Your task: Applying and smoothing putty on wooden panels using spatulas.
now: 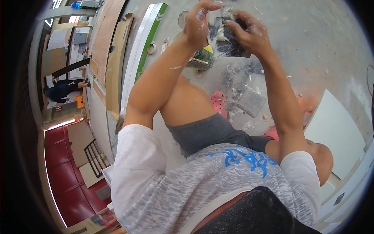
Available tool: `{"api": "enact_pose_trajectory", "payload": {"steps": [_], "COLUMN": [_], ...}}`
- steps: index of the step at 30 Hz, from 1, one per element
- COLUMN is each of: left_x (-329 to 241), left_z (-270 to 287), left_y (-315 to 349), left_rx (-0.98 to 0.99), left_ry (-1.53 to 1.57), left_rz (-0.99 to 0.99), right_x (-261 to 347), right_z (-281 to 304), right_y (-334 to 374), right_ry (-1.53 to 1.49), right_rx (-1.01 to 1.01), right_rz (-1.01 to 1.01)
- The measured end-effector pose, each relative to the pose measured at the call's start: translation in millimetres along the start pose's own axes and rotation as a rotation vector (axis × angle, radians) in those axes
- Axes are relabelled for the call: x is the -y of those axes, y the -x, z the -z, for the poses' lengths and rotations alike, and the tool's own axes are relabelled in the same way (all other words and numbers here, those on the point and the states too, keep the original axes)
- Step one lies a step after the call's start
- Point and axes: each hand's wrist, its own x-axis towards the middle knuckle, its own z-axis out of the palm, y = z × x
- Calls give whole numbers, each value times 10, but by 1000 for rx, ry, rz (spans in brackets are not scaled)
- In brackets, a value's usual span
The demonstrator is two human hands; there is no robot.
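Note:
My left hand (196, 23), smeared with white, is raised near the top edge of the view. Its visible fingers bend to the right; the others are hidden, so I cannot see whether it holds anything. Opposite it, my right hand (252, 34) has thumb and fingers closed together, whitish residue on the knuckles. What lies between those fingertips is too small to make out. Beneath both hands is a dark flat board (230, 48) streaked with pale paste. A dark green container (202, 60), with yellow at its rim, stands below my left wrist.
On the floor, near a pink perforated clog (218, 102), lie a grey square slab (251, 102) and scattered debris. A tape roll (151, 48) sits beside a long white-and-green carton (146, 46). At right leans a pale panel (335, 132). A person (62, 91) is at far left.

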Motion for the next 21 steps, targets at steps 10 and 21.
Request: {"api": "enact_pose_trajectory", "payload": {"steps": [10,21], "left_x": [-155,-72], "left_z": [-415,-544], "left_y": [87,136], "left_rx": [182,121], "left_ry": [151,84], "left_rz": [128,102], "right_x": [50,365], "right_z": [415,346], "right_y": [-115,-129], "right_ry": [283,195], "right_rx": [-144,-91], "right_rz": [-127,175]}}
